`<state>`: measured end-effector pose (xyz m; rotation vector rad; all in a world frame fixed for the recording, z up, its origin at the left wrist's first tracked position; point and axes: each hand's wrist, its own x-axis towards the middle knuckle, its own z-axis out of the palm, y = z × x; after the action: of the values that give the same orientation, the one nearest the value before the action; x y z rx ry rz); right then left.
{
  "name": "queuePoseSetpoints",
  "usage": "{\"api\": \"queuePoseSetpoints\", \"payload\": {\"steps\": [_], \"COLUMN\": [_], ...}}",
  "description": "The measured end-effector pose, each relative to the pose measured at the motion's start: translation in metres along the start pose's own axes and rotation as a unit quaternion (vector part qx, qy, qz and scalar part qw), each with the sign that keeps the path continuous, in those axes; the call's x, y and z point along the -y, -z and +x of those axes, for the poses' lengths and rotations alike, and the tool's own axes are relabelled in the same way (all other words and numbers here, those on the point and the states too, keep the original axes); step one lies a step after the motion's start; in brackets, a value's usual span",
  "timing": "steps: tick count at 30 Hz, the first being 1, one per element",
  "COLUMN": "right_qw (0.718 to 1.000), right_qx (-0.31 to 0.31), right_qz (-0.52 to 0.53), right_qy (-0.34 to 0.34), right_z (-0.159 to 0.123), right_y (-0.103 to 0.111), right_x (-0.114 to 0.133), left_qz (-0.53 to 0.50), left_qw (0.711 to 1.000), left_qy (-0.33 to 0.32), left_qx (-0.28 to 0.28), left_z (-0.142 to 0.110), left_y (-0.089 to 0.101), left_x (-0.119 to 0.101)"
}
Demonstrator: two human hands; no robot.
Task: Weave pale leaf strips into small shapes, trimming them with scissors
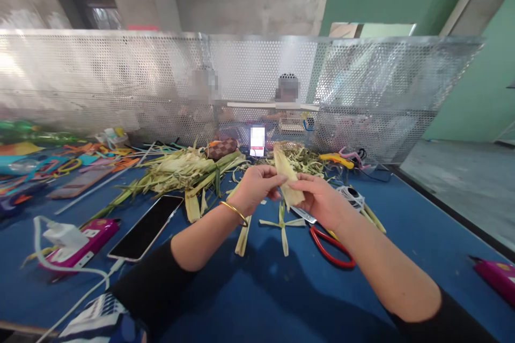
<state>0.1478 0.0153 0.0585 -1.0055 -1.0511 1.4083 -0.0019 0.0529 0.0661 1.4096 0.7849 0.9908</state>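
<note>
A pale corn husk strip (290, 193) is pinched between my two hands, held up above the blue table. My left hand (260, 185) grips its left edge with thumb and fingers. On the other edge, the thumb and fingers of my right hand (319, 198) close on the same strip. Below lies a small cross of folded husk (282, 223), with another husk strip (242, 238) beside it at left. Red-handled scissors (333, 249) rest under my right forearm, their blades partly hidden by my right hand.
A heap of husks (177, 171) lies at back left, more shredded husk (306, 156) behind my hands. A black-screened phone (147, 229) and a magenta power strip (82, 246) with white cable are at left. A perforated metal screen (161, 80) stands along the back; people sit behind it.
</note>
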Motion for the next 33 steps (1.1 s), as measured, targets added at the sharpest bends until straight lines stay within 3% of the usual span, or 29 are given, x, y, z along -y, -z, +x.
{"api": "queuePoseSetpoints", "payload": {"steps": [3, 6, 9, 12, 16, 18, 22, 24, 26, 29, 33], "right_qw": [1.000, 0.990, 0.956, 0.921, 0.902, 0.866, 0.745, 0.712, 0.725, 0.789, 0.850], "right_qx": [-0.006, -0.095, -0.129, -0.099, 0.004, -0.017, -0.146, -0.185, -0.200, -0.175, -0.128], "right_qz": [0.009, -0.054, -0.176, -0.282, -0.335, -0.386, -0.469, -0.483, -0.490, -0.483, -0.432], "right_qy": [0.007, 0.095, 0.194, 0.249, 0.271, 0.318, 0.452, 0.475, 0.441, 0.339, 0.272], "right_z": [0.006, 0.008, 0.006, 0.001, -0.005, -0.008, -0.015, -0.021, -0.026, -0.032, -0.031], "right_y": [-0.001, 0.002, 0.008, 0.013, 0.016, 0.015, 0.011, 0.008, 0.005, -0.001, -0.006], "right_x": [-0.003, -0.012, -0.016, -0.012, -0.007, -0.005, 0.000, 0.005, 0.010, 0.012, 0.005], "left_qz": [0.029, 0.029, -0.004, -0.048, -0.106, -0.116, -0.088, -0.047, -0.017, -0.020, -0.031], "left_qw": [0.999, 0.999, 0.999, 0.995, 0.987, 0.983, 0.979, 0.985, 0.997, 0.997, 0.997], "left_qy": [-0.014, 0.001, 0.040, 0.086, 0.125, 0.143, 0.158, 0.129, 0.042, -0.061, -0.070], "left_qx": [0.017, 0.015, 0.021, 0.018, 0.005, 0.022, 0.098, 0.103, 0.067, 0.043, 0.016], "left_z": [0.011, 0.018, 0.021, 0.021, 0.018, 0.015, 0.005, -0.002, -0.008, -0.015, -0.016], "left_y": [0.007, 0.008, 0.008, 0.011, 0.014, 0.013, 0.002, -0.004, -0.009, -0.014, -0.017], "left_x": [-0.001, 0.004, 0.011, 0.014, 0.009, 0.007, 0.005, 0.003, -0.002, -0.007, -0.005]}}
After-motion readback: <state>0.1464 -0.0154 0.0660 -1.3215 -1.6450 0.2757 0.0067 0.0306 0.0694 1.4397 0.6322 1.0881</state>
